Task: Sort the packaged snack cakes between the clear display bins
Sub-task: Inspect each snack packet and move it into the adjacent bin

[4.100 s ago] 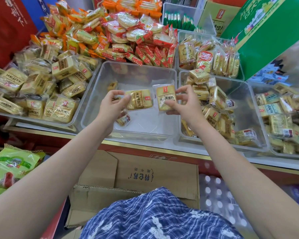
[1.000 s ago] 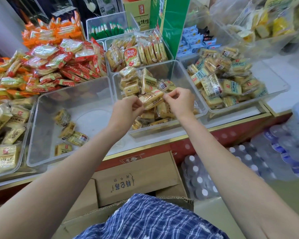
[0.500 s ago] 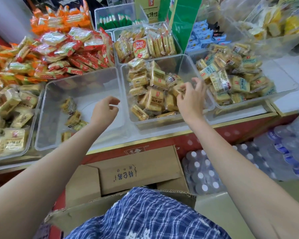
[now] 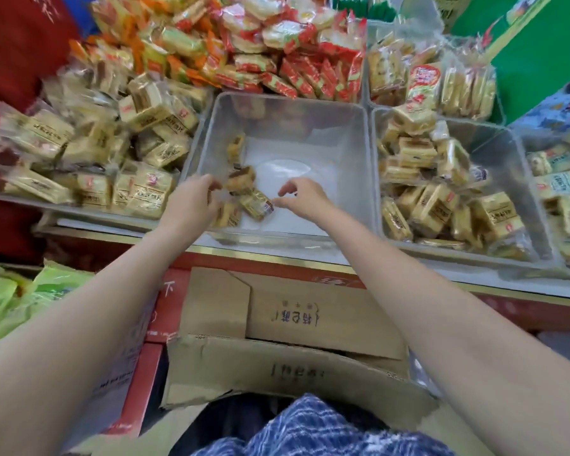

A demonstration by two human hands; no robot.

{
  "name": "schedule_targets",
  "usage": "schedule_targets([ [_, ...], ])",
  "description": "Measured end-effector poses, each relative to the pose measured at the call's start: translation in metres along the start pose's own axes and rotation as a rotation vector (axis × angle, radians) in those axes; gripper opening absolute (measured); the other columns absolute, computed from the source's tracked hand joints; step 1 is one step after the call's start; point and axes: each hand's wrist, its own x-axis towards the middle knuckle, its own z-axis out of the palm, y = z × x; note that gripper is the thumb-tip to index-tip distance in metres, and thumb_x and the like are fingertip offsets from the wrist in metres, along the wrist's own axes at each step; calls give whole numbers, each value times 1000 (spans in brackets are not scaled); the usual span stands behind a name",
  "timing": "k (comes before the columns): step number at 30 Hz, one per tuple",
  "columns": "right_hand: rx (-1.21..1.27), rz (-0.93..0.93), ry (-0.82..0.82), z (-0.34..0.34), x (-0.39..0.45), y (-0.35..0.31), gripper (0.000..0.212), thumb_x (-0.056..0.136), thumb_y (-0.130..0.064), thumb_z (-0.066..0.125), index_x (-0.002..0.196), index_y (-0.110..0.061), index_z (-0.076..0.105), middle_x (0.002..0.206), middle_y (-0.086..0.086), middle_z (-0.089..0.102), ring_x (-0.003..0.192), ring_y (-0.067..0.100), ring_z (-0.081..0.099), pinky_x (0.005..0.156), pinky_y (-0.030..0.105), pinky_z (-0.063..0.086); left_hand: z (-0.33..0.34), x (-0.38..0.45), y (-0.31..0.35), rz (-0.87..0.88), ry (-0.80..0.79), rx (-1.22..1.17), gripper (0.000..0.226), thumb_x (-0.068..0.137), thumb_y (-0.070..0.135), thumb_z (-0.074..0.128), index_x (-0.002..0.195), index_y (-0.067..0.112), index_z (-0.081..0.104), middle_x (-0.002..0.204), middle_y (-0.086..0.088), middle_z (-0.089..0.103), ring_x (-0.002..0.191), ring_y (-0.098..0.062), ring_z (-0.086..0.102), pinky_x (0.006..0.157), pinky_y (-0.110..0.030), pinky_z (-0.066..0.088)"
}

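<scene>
Both grips in middle bin (image 4: 349, 133) — four cakes (image 4: 255, 204) (blurred)

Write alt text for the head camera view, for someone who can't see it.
Both of a person's hands reach into a nearly empty clear bin, the left hand and right hand closing in on a few wrapped snack cakes near its front left. Fuller bins of similar cakes flank it.

A shop's snack counter: clear plastic display bins (image 4: 369, 179) heaped with yellow-wrapped packaged snack cakes (image 4: 435, 205), a pile of red and orange wrapped snacks (image 4: 277, 67) behind, and brown corrugated cardboard stock cartons (image 4: 310, 324) below the counter.
</scene>
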Motion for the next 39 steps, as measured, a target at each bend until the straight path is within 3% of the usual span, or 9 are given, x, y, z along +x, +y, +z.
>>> schedule_targets([
  [6,-365,74,-152,58,50,-13,57,82,-37,70,124,-5,50,125,15,52,117,33,48,88,34,41,9,0,-26,128,-23,22,33,84,-8,50,114,0,63,119,-16,54,114,-31,49,80,-22,30],
  [11,-546,100,-108,57,62,-8,59,83,-29,69,128,-3,41,128,17,45,118,37,44,89,39,42,10,-3,-28,172,6,-5,35,83,-11,48,113,-3,63,117,-19,55,111,-33,49,85,-30,36],
  [14,-250,135,-17,25,46,3,40,79,-26,71,108,-12,46,105,8,49,94,25,50,71,30,42,10,1,-17,181,-15,-9,38,78,-13,52,114,-5,62,109,-24,56,103,-40,54,84,-44,44],
  [18,487,101,-50,-13,4,6,11,88,-8,63,92,-12,53,87,5,55,76,24,59,74,30,54,9,13,9,77,-135,-253,51,87,5,61,135,13,50,131,-6,50,118,-23,51,96,-28,41],
  [22,848,78,-173,-46,-22,-2,17,97,-15,50,107,-3,54,88,11,61,66,22,67,69,23,56,0,19,40,-21,-171,-631,43,84,6,68,124,19,60,107,2,62,99,-13,61,82,-23,50],
  [25,905,-21,-168,-65,-31,2,21,95,-10,51,114,-1,55,93,10,65,72,16,68,69,21,54,-1,21,50,-142,-171,-901,31,87,10,65,118,13,62,100,-1,67,86,-14,64,77,-26,54],
  [30,953,-76,-1,-76,-35,9,10,87,0,61,97,2,64,77,6,70,65,12,65,68,19,52,5,12,58,-275,-250,-1199,21,91,15,59,111,9,62,97,-3,67,73,-6,66,65,-14,51],
  [34,954,-54,81,-70,-38,13,6,83,4,66,88,2,64,79,13,66,67,15,68,75,24,56,2,6,62,-325,-246,-1246,10,91,14,59,99,13,65,84,2,71,69,-5,67,65,-14,51],
  [39,726,-74,202,-66,-40,11,20,87,5,61,73,-9,55,73,11,65,58,11,66,56,21,53,-4,5,67,-328,-253,-1160,11,91,17,59,99,12,64,86,-1,69,70,-6,65,66,-16,53],
])
